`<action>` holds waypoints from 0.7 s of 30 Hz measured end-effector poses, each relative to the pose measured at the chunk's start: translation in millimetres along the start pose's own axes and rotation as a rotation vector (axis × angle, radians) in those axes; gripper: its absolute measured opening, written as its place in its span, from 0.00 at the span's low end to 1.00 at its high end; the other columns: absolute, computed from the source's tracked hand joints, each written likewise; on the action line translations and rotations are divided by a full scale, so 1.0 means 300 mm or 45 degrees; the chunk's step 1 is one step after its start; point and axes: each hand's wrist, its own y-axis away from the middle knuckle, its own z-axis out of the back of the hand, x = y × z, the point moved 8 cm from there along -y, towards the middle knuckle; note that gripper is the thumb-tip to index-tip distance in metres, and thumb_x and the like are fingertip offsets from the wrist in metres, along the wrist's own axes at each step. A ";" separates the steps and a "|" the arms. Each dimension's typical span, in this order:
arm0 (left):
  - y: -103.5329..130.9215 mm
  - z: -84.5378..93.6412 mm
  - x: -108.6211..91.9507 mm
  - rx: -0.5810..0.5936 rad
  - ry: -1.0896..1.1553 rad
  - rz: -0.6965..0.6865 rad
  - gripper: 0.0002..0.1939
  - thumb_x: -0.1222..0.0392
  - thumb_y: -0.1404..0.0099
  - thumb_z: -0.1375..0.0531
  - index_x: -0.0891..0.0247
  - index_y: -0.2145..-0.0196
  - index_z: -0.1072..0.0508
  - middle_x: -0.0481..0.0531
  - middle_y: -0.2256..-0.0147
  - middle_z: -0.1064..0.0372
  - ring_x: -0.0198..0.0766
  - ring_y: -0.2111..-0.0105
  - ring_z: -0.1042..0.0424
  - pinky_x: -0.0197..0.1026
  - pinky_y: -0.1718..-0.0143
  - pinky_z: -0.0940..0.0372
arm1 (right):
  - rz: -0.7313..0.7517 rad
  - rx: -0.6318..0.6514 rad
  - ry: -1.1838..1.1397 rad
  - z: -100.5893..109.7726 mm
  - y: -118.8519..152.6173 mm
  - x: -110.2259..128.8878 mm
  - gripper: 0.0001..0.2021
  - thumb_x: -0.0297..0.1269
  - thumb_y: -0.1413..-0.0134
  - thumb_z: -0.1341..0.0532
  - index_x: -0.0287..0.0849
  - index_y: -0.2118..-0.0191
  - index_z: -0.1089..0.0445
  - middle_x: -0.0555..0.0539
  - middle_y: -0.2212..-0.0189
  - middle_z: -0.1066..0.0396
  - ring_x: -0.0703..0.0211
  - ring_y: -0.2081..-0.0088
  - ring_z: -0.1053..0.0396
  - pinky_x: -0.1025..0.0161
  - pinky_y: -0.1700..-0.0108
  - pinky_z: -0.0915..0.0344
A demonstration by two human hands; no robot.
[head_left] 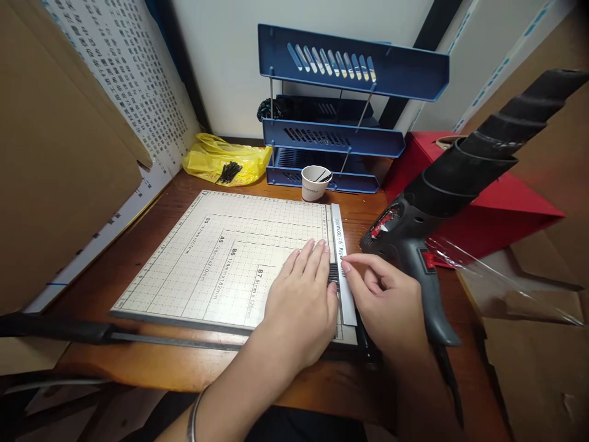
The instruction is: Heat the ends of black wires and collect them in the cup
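My left hand (304, 294) lies flat with its fingers stretched out on the gridded board of a paper cutter (179, 264). From under its right side, several thin black strips (334, 274) run towards the cutter's pale ruler bar (348, 301), and the palm hides the rest of them. At the bar's outer side my right hand (386, 301) is closed in a pinch, thumb and forefinger at the edge near the strip ends. Whatever sits between those fingertips is too small to make out. The cutter's long-handled arm (92, 333) stretches along the front edge to the left.
A heat gun (414, 227) stands nozzle-up beside my right hand, against a red box (488, 227). Behind the cutter are a paper cup (313, 189) with black pieces, a yellow plastic bag (202, 161) with black pieces (229, 172) on it, and a blue tiered tray (331, 138). Cardboard flanks both sides.
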 end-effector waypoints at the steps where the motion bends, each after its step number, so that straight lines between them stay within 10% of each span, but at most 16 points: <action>1: -0.002 -0.002 -0.001 0.004 0.007 0.006 0.30 0.57 0.23 0.61 0.76 0.30 0.47 0.60 0.29 0.55 0.48 0.28 0.56 0.54 0.29 0.51 | 0.002 0.000 0.002 0.000 0.000 0.000 0.09 0.40 0.40 0.38 0.41 0.63 0.22 0.58 0.83 0.54 0.68 0.80 0.50 0.66 0.74 0.47; 21: 0.086 0.007 -0.026 0.013 0.001 -0.104 0.32 0.53 0.22 0.61 0.77 0.31 0.44 0.63 0.30 0.53 0.50 0.29 0.54 0.54 0.29 0.50 | -0.029 -0.038 0.051 0.016 -0.002 -0.004 0.10 0.42 0.41 0.37 0.42 0.63 0.21 0.58 0.83 0.53 0.68 0.80 0.48 0.67 0.74 0.45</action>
